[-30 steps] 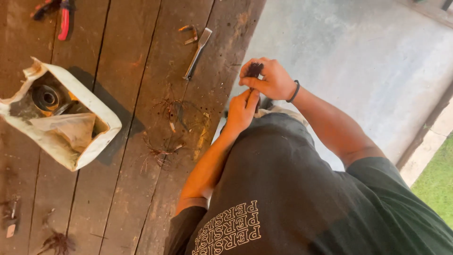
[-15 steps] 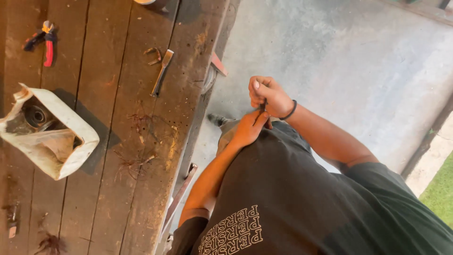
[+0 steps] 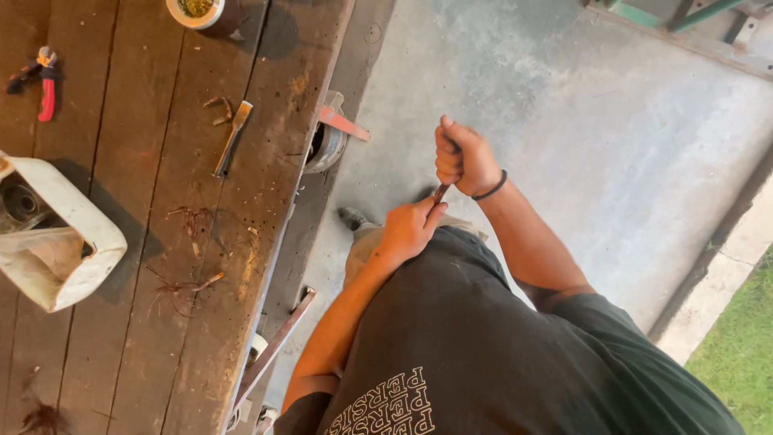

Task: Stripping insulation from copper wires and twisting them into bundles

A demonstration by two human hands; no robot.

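My right hand (image 3: pixel 463 157), with a dark band on its wrist, is closed in a fist around the upper end of a thin, dark reddish rod-like piece (image 3: pixel 440 193). My left hand (image 3: pixel 411 229) pinches the lower end of the same piece just below. Both hands are held in front of my dark shirt, over the concrete floor (image 3: pixel 564 121) and to the right of the wooden bench (image 3: pixel 161 266). Most of the piece is hidden inside my hands.
On the bench lie a flat metal tool (image 3: pixel 232 137), red-handled pliers (image 3: pixel 44 84), a torn white container (image 3: pixel 68 242) with metal parts, a round tin (image 3: pixel 197 10) and reddish wire scraps (image 3: pixel 189 217). A round metal fitting (image 3: pixel 326 145) hangs off the bench edge. Grass (image 3: pixel 741 354) shows at lower right.
The view has slid right, off the bench. My hands have drawn apart along the thin piece, with the right fist now higher and the left hand lower.
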